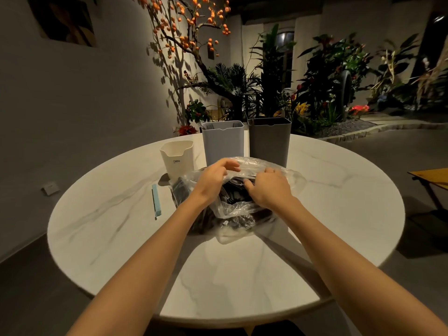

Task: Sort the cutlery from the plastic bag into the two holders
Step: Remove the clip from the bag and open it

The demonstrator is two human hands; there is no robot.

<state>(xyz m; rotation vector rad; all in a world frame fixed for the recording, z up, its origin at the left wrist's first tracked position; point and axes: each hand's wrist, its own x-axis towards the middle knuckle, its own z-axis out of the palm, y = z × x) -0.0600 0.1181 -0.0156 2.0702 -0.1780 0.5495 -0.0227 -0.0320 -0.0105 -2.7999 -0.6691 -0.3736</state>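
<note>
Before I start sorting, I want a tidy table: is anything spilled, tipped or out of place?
Nothing spilled or tipped. The three holders stand upright, and the dark cutlery is all inside the bag, which both hands are opening. Only a blue clip lies loose beside it.
</note>
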